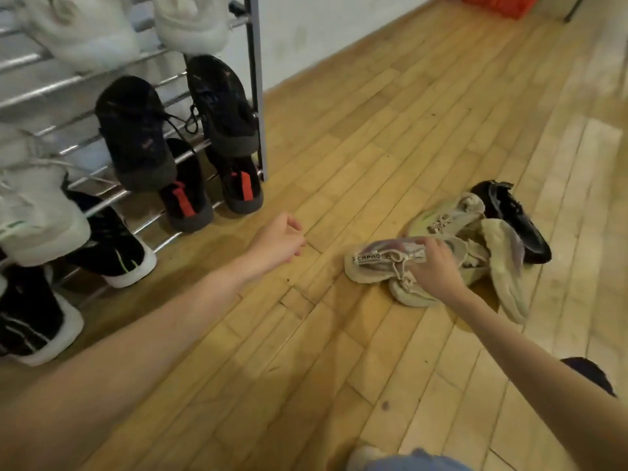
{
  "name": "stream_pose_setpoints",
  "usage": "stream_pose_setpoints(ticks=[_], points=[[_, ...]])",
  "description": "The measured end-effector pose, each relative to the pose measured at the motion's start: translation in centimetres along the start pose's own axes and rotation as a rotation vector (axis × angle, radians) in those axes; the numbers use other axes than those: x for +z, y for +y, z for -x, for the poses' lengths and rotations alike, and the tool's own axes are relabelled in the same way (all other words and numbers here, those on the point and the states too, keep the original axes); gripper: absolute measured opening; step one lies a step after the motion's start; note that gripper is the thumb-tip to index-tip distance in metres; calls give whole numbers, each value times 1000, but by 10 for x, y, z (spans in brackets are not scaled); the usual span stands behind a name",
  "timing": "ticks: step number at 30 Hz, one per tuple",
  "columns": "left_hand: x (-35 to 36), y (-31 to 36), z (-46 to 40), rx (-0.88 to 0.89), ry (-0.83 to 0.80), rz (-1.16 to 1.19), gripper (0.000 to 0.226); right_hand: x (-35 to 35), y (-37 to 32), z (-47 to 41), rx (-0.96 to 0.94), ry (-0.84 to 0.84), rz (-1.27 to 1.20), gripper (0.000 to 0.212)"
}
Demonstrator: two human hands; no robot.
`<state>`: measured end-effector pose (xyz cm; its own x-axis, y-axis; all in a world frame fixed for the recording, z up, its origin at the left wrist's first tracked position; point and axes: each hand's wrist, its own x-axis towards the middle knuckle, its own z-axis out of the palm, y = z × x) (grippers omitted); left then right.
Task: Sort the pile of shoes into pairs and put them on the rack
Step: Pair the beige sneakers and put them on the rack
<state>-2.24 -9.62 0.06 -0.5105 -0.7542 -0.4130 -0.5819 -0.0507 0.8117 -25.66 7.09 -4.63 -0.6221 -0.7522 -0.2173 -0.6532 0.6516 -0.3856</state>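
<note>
A small pile of shoes (pixel 475 239) lies on the wooden floor at the right: several beige knit sneakers and one black shoe (pixel 513 219) at its far side. My right hand (pixel 433 263) grips the nearest beige sneaker (pixel 377 263), the one with lettering on its side, at the laces. My left hand (pixel 278 241) hovers over the floor between the pile and the rack, fingers loosely curled, holding nothing. The metal shoe rack (pixel 256 96) stands at the left with white, black and black-and-red pairs on its shelves.
Bare wooden floor stretches between the rack and the pile. A white wall runs behind the rack. Something red (pixel 499 3) sits on the floor at the far top right. My knee in blue fabric (pixel 407 462) shows at the bottom edge.
</note>
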Motion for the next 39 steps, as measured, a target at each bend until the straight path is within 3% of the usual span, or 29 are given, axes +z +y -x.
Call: stream_pose_setpoints(ticks=[4, 8, 13, 17, 21, 25, 31, 34, 36, 39], points=[[39, -19, -11, -9, -71, -34, 16, 12, 35, -16, 130, 124, 104, 59], [66, -37, -22, 17, -88, -84, 17, 27, 43, -32, 302, 227, 22, 64], [86, -49, -36, 8, -103, -123, 15, 44, 45, -42, 416, 442, -267, 66], [96, -52, -42, -12, -129, -111, 19, 37, 47, -44, 506, 640, -524, 51], [104, -53, -41, -17, -108, -84, 37, 27, 56, -33, 535, 663, -710, 28], [108, -54, -40, -84, -113, -14, 74, 36, 59, -18, 484, 705, -839, 33], [100, -45, -24, -160, -267, 381, 52, 28, 52, -5, 487, 656, -1255, 26], [94, -40, -15, -166, -405, 507, 57, 26, 55, 2, 414, 620, -1240, 38], [92, -36, -10, -175, -410, 559, 53, 23, 59, 9, 374, 595, -1189, 44], [95, -32, -6, -148, -347, 622, 47, 21, 69, 17, 450, 595, -1243, 27]])
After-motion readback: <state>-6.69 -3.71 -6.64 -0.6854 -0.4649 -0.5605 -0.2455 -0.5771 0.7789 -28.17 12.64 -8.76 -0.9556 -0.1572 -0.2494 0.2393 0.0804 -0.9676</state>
